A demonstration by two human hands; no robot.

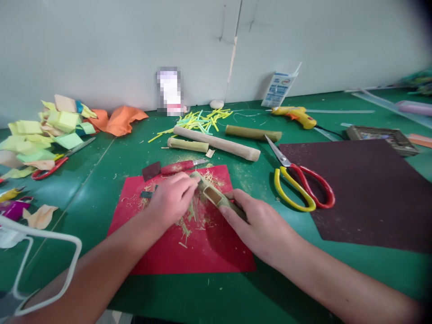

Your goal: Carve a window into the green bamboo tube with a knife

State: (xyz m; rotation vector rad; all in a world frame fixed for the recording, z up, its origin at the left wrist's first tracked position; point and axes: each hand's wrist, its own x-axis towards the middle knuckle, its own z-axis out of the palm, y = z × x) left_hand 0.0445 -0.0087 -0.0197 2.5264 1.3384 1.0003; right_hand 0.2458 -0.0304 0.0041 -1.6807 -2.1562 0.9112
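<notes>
1. One white frame (78, 248) stands at the near left of the counter (189, 297).
2. One heap of folded paper pieces (43, 130), yellow, green and cream, too jumbled to count, lies far left; beside it are the first of two scissors, one red-handled pair (65, 160), and one heap of orange material (118, 121).
3. One red sheet (168, 256) lies centre-left, strewn with shavings. At its far edge are one dark square (151, 171) and one red-handled knife (177, 167), blade to the right.
4. The left hand (175, 193) is over the sheet, fingers curled together at the far end of the bamboo piece; I cannot tell whether they are clamped on it.
5. One bamboo piece (212, 195) with one rectangular opening is above the red sheet, slanting from far left to near right between the hands.
6. Beyond are one pile of yellow and green strips (202, 120), uncounted, and three tubes: one short (188, 144), one long and pale (219, 143), one brownish (253, 133).
7. The right hand (256, 218) has its fingers clamped on the bamboo piece's near end.
8. Right of it: one yellow-and-red-handled pair (296, 171), open; farther, one packet (279, 89) and one yellow glue gun (295, 116).
9. Far right: one dark sheet (364, 193) and one box (351, 133).
</notes>
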